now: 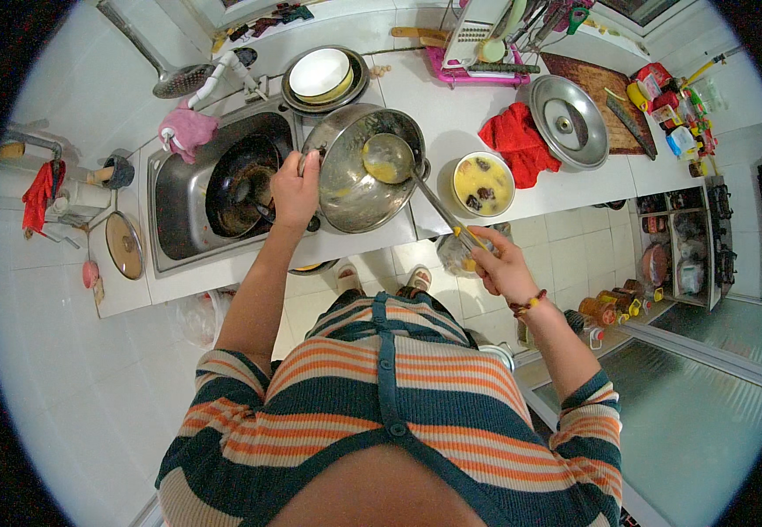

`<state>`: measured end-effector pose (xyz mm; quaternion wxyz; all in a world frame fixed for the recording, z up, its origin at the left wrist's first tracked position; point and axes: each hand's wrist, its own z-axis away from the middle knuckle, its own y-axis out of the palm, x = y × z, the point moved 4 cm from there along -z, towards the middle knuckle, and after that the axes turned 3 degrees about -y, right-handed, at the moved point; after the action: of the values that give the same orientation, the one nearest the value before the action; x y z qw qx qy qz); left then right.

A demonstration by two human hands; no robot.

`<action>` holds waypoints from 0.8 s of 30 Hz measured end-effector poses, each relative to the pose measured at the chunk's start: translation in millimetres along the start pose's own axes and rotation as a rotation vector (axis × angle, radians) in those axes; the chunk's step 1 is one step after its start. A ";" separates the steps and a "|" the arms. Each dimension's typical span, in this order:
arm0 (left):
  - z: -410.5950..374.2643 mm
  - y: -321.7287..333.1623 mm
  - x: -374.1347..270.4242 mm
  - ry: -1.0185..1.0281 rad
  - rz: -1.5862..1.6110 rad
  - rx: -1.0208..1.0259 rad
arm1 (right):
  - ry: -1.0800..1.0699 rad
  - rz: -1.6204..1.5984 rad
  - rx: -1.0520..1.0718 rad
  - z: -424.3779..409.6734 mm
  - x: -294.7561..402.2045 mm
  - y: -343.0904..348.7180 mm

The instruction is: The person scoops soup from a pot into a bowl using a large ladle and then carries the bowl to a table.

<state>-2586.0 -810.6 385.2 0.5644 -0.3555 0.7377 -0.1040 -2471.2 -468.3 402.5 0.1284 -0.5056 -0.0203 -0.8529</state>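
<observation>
My left hand (297,188) grips the side handle of a steel pot (348,204), which is tilted so that its inside shows, with some yellow residue. My right hand (499,263) holds the long handle of a metal ladle (389,160); the ladle's bowl is over the pot's inside and has a little yellow food in it. Right of the pot, a white bowl (484,184) on the counter holds yellow porridge-like food with dark pieces. A red cloth (518,145) lies behind that bowl, beside a round steel lid (568,122).
A steel sink (180,224) at left holds a black wok (223,197). Stacked plates and bowls (320,74) stand behind the pot. A knife (631,127) lies on a wooden cutting board (575,72) at back right, near a pink rack (443,69). A glass lid (124,245) is left of the sink.
</observation>
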 end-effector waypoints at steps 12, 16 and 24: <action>-0.8 3.0 2.3 -0.035 0.080 -0.069 | -0.361 0.343 -0.056 21.9 -26.7 48.0; -0.8 3.2 0.3 -0.057 0.069 -0.067 | 0.237 -0.281 0.157 27.6 -24.2 51.3; -1.8 3.6 10.4 -0.159 0.029 -0.078 | 0.233 -0.614 0.033 74.7 -17.7 17.7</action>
<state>-2590.2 -815.1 376.0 0.6084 -0.3735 0.6992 -0.0384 -2394.9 -469.6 421.9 -0.1251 -0.3727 -0.1710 -0.9035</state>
